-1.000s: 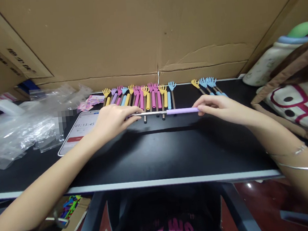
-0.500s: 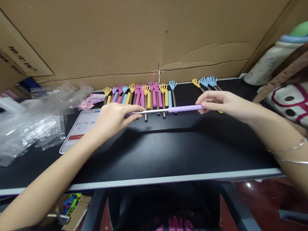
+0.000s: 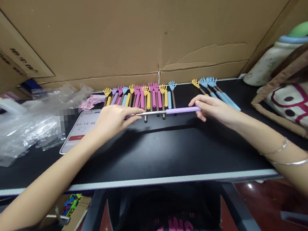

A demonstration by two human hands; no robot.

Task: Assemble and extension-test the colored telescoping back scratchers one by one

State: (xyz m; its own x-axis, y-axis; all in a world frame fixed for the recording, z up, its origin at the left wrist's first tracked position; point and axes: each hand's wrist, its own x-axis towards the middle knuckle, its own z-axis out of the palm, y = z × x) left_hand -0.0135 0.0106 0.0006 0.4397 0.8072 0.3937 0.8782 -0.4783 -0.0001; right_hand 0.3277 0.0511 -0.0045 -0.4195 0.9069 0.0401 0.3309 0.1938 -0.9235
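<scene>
Level above the black table is a back scratcher with a purple grip and a silver metal rod. My left hand pinches its far-left end, hiding the claw head. At the purple grip's end, my right hand holds on between thumb and fingers, the lower fingers loose. Behind them lies a row of several back scratchers in pink, yellow, blue and purple, claws toward the cardboard. To the right, a smaller group has several with blue grips and a yellow claw.
At the left lie clear plastic bags, pink printed cards and a phone showing a timer. A brown-trimmed bag and a green-topped bottle stand at right. Cardboard walls the back; the table's pale front edge runs nearest me.
My right hand and the back scratcher have shifted slightly left. The right-hand fingers have loosened somewhat, and the blue grips behind that hand now show. My left hand has barely moved.
</scene>
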